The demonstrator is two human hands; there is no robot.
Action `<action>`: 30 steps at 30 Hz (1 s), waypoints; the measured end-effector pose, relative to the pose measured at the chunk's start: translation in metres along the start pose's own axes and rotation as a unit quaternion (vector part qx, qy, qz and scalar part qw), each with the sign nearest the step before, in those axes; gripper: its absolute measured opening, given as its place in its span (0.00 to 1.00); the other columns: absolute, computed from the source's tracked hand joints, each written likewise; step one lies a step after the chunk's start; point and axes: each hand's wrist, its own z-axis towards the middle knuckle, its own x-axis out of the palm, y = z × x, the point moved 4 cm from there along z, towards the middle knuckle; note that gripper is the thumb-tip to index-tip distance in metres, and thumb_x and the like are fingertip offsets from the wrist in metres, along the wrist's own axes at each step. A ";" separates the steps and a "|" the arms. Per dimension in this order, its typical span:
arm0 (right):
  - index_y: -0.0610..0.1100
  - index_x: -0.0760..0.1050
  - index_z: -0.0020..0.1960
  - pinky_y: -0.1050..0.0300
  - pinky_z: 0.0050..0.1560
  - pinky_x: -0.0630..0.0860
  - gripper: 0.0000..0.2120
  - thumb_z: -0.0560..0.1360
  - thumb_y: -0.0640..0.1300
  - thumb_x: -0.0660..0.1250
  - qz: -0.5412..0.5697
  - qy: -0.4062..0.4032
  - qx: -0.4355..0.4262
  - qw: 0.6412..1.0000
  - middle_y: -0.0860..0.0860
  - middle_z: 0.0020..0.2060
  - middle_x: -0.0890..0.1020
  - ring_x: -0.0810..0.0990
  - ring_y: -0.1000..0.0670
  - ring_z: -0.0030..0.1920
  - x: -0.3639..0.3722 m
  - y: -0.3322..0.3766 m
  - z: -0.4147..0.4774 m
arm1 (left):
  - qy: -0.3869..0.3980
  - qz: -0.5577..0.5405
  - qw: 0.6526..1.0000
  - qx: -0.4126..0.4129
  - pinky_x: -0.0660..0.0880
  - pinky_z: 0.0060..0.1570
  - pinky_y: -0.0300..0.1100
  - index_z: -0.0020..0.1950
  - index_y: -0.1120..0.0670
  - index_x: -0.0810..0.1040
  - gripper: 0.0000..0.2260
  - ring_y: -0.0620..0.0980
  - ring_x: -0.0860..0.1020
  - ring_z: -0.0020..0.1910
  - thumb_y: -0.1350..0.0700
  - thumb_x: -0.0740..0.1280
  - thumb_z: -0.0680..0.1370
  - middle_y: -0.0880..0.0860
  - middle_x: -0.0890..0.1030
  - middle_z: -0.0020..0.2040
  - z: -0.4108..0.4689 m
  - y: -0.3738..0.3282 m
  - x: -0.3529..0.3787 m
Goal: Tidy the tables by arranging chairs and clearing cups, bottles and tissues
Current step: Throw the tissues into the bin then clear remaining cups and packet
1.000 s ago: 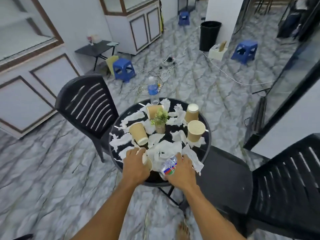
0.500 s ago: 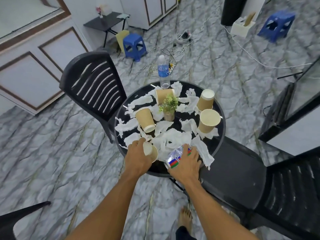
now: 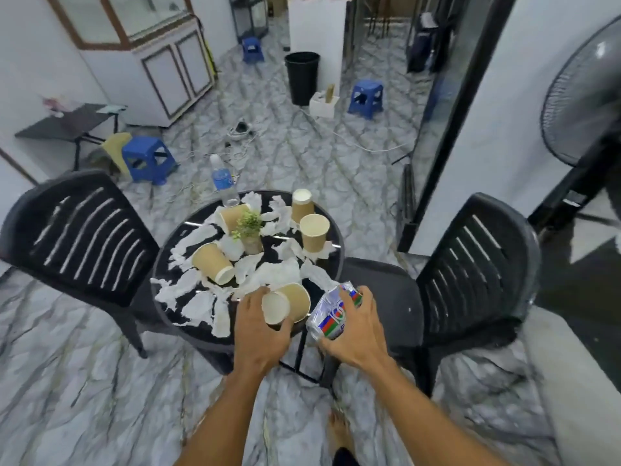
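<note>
A small round black table (image 3: pixel 332 270) is littered with white tissues (image 3: pixel 268 275) and several tan paper cups. My left hand (image 3: pixel 257 331) grips a tan paper cup (image 3: pixel 285 306) on its side at the table's near edge. My right hand (image 3: pixel 356 327) holds a crumpled clear plastic bottle (image 3: pixel 331 314) with a red, blue and green label, just off the near right edge. One cup (image 3: pixel 212 263) lies tipped at the left, another (image 3: pixel 232 216) near a small potted plant (image 3: pixel 249 232). Two cups (image 3: pixel 314 232) stand at the right. An upright water bottle (image 3: pixel 222 179) stands at the far edge.
Black slatted chairs flank the table, one left (image 3: pixel 80 237), one right (image 3: pixel 470 264). A black bin (image 3: pixel 301 77) stands across the marble floor, with blue stools (image 3: pixel 148 159), cables and a white box nearby. A standing fan (image 3: pixel 584 95) is at the right.
Both hands have lifted back from the table with the cup and the crumpled bottle. The head has raised, showing more of the room and the right chair.
</note>
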 end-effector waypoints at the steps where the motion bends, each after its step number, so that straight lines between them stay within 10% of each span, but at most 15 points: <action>1: 0.51 0.59 0.75 0.47 0.63 0.75 0.52 0.57 0.71 0.70 -0.004 -0.012 0.016 1.000 0.48 0.68 0.60 0.64 0.45 0.69 -0.010 -0.013 -0.016 | 0.014 -0.020 1.000 0.008 0.70 0.60 0.45 0.66 0.57 0.72 0.30 0.53 0.73 0.59 0.55 0.78 0.67 0.53 0.75 0.60 -0.010 -0.011 0.009; 20: 0.47 0.56 0.79 0.61 0.73 0.53 0.51 0.64 0.65 0.75 0.028 -0.190 0.399 0.897 0.46 0.76 0.54 0.54 0.46 0.77 -0.148 -0.249 -0.375 | 0.398 -0.097 0.870 0.273 0.69 0.49 0.41 0.59 0.55 0.76 0.24 0.51 0.74 0.48 0.57 0.77 0.65 0.47 0.72 0.52 -0.276 -0.233 0.224; 30: 0.53 0.58 0.77 0.57 0.74 0.61 0.55 0.57 0.63 0.78 0.095 -0.177 0.513 0.835 0.51 0.76 0.50 0.53 0.49 0.77 -0.162 -0.378 -0.509 | 0.496 -0.029 0.838 0.228 0.71 0.53 0.43 0.63 0.52 0.74 0.27 0.53 0.75 0.55 0.55 0.77 0.66 0.51 0.75 0.58 -0.434 -0.302 0.319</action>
